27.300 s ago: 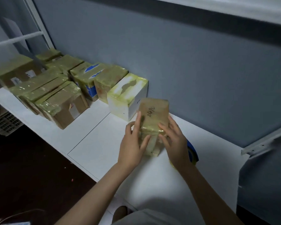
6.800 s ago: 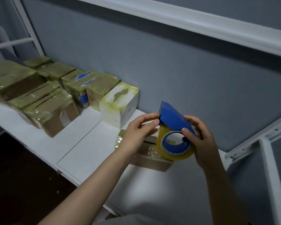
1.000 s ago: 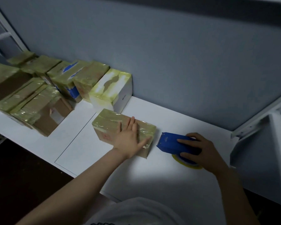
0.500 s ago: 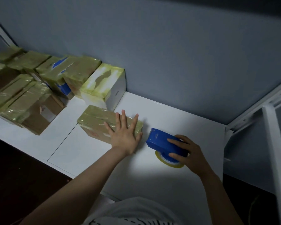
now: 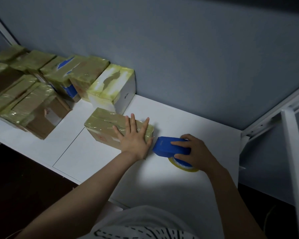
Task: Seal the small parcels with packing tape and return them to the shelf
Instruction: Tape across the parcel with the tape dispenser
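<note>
- Right now I have the left hand lying flat on the right end of the parcel, with the fingers straight and spread and pressing on its top.
- That parcel lies on its broad side on the white shelf, just in front of the white box. I cannot tell whether the two touch.
- Yellowish tape covers the parcel's top and wraps over its ends.
- My right hand has its fingers curled round the blue tape dispenser. The dispenser rests on the shelf just right of the parcel, and the yellow tape roll shows under the hand.
- I judge the taping of this parcel done or nearly done, and the flat palm reads as smoothing the tape down. Its underside and far face are hidden from me.
- To the left, a row of taped parcels sits against the wall, all wrapped.
- What is left, as I read it, is to put the dispenser aside and slide this parcel in beside the white box.
- I see no untaped parcel, so I cannot say how many remain.
</note>
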